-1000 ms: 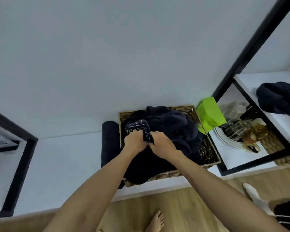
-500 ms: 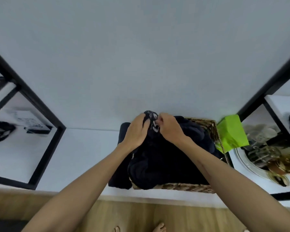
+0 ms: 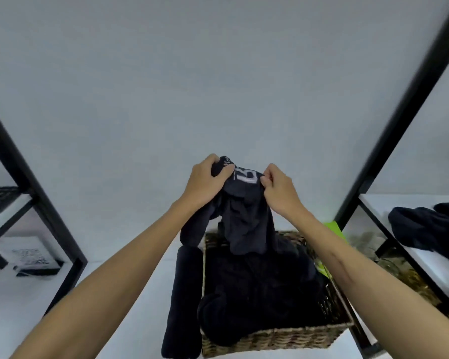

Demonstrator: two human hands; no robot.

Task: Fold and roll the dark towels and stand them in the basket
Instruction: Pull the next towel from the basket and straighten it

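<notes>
Both the left hand [image 3: 205,181] and right hand [image 3: 279,189] pinch the towel [image 3: 241,216] by its top edge above the basket [image 3: 270,338]; its hanging tail could snag the pile and drag other towels out.

Two hands [image 3: 208,181], one wicker basket [image 3: 270,339], perhaps four dark towels [image 3: 244,218], count unclear.

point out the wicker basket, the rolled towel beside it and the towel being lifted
wicker basket [image 3: 275,339], head view, on its woven front wall
rolled towel [image 3: 183,301], head view, mid-length of the roll
lifted towel [image 3: 246,224], head view, on its hanging cloth

Woven wicker basket [image 3: 275,338], matt cloth towel [image 3: 244,224]
</notes>
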